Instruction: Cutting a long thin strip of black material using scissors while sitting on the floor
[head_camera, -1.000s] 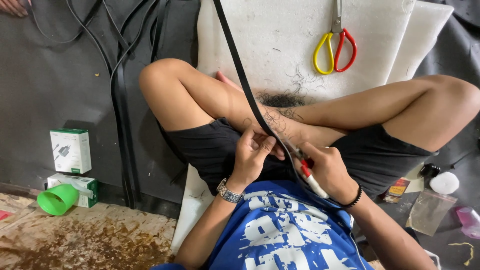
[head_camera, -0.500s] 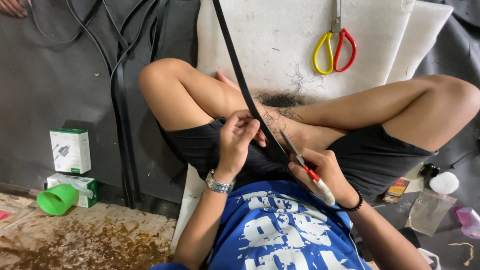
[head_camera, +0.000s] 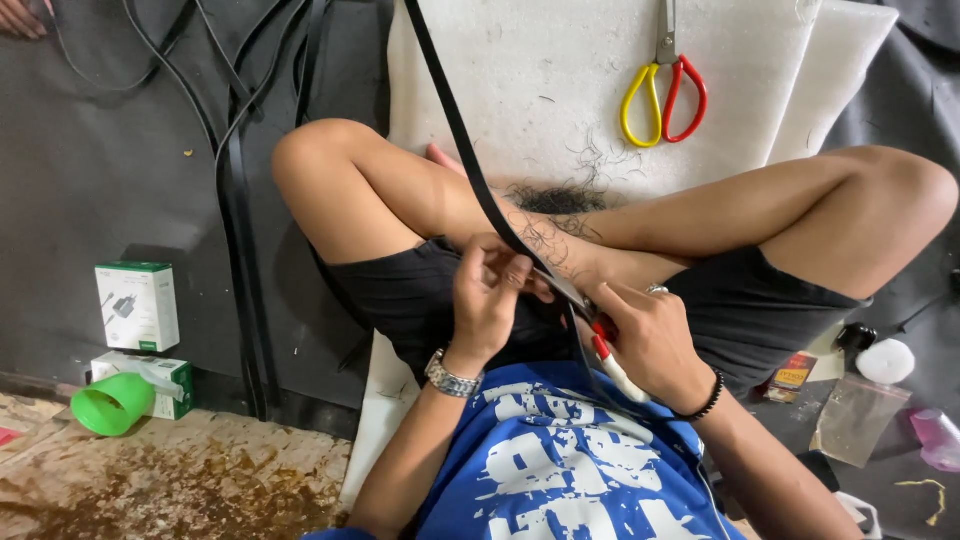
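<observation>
The black strap (head_camera: 455, 120) runs down from the top edge across the white foam mat (head_camera: 540, 90) and into the person's lap, where both hands meet on it above the crossed legs. The left hand (head_camera: 490, 300) has its fingers (head_camera: 500, 262) curled and pinched on the strap; half a second ago this hand sat a little higher and nearer the knee, and it has since dropped lower and closed in toward the other hand. The right hand (head_camera: 650, 335) grips a small cutting tool with a red and white handle (head_camera: 610, 362), its metal blade (head_camera: 565, 290) laid against the strap; before, the tool was angled further away from the left hand, and now the blade lies right by the left fingertips. A wristwatch (head_camera: 450, 375) sits on the left wrist and a black bead bracelet (head_camera: 706, 398) on the right. Up on the mat lie scissors with one yellow and one red loop (head_camera: 665, 95), unmoved. More black straps (head_camera: 240, 230) trail over the dark floor covering to the left. Further left stand two small green and white boxes (head_camera: 138, 305), both shut, and a green plastic cup (head_camera: 110, 402) tipped on its side against the lower box, its inside not visible. To the right lies a clear plastic bag (head_camera: 845, 420), contents hard to tell, beside a white round lid (head_camera: 885, 360).
</observation>
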